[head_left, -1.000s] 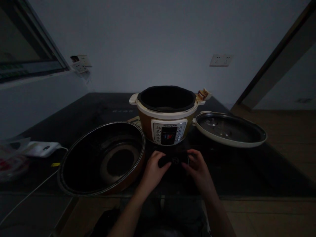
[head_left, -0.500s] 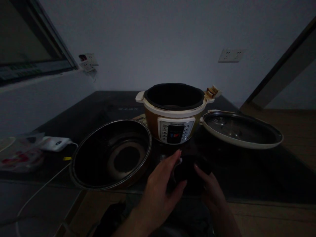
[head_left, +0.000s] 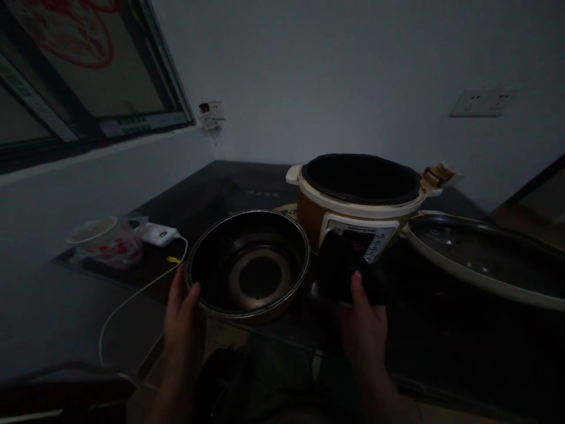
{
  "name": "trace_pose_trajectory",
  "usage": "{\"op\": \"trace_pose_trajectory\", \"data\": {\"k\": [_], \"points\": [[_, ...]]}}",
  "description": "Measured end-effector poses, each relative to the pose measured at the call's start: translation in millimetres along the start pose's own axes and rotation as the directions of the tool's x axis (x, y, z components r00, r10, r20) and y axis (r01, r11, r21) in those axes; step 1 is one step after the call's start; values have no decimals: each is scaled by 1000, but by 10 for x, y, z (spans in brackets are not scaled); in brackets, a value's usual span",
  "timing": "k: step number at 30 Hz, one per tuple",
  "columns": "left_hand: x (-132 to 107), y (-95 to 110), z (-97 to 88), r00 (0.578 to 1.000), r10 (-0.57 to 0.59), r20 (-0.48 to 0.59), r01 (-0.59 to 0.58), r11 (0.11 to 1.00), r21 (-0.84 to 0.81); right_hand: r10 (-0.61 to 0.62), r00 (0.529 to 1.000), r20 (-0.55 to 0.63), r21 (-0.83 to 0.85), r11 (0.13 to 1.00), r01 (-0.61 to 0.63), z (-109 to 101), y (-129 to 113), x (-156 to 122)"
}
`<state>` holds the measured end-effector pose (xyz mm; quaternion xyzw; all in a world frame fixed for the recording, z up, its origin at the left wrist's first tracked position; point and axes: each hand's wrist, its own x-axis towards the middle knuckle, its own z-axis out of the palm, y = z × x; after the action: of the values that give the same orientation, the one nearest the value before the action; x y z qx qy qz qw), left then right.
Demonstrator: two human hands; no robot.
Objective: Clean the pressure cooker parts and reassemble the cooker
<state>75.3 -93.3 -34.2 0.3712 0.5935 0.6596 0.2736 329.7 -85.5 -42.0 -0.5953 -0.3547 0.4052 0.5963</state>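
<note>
A round black pot (head_left: 247, 259) with a pale worn ring on its base stands near the front edge of the dark table. My left hand (head_left: 184, 312) grips its left side, thumb by the rim and fingers along the outer wall. To the right of the pot, my right hand (head_left: 364, 324) is closed on a black cloth (head_left: 342, 265), thumb on top; the cloth's exact shape is lost in the dark. It partly covers the control panel of an electric cooker (head_left: 309, 215), whose top stands open with a black inside.
A glass lid (head_left: 485, 247) lies right of the cooker. At the left are a bagged tub (head_left: 103, 241), a white device (head_left: 159, 234) and its cable (head_left: 132, 297). Brownish pieces (head_left: 436, 175) rest at the cooker's right handle. The dark tabletop (head_left: 247, 171) meets the wall behind.
My view has turned left. My left hand has left the black cloth and moved to the pot's left side. My right hand keeps the cloth, now raised before the cooker's panel.
</note>
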Motion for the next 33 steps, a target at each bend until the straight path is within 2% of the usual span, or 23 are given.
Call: {"op": "trace_pose_trajectory", "data": {"k": [2, 3, 7, 11, 15, 21, 25, 28, 33], "points": [[52, -7, 43, 990, -137, 45, 142, 977, -161, -8, 999, 33, 48, 999, 7, 211, -75, -47], [62, 9, 61, 985, -168, 42, 174, 962, -210, -46, 996, 74, 56, 998, 42, 287, -99, -66], [58, 92, 101, 995, -94, 24, 96, 981, -167, -243, 943, 228, 71, 970, 233, 396, -135, -102], [22, 116, 110, 998, -42, 51, 49, 989, -137, -291, 923, 251, 54, 956, 287, 373, -122, -113], [-65, 132, 113, 999, -8, 33, 12, 990, -142, -321, 916, 242, 74, 947, 312, 339, -66, -164], [-235, 67, 54, 984, 176, 10, -174, 980, -101, -355, 915, 193, 99, 935, 342, 208, 36, -325], [-325, -42, -33, 931, 364, 16, -363, 932, -12, -345, 927, 146, 132, 936, 327, 124, 94, -429], [-351, -109, -89, 894, 447, 36, -446, 895, -20, -322, 937, 134, 143, 942, 303, 95, 143, -465], [-372, -174, -150, 853, 520, 38, -521, 854, -2, -421, 896, 140, 69, 907, 416, 54, 205, -468]]}}
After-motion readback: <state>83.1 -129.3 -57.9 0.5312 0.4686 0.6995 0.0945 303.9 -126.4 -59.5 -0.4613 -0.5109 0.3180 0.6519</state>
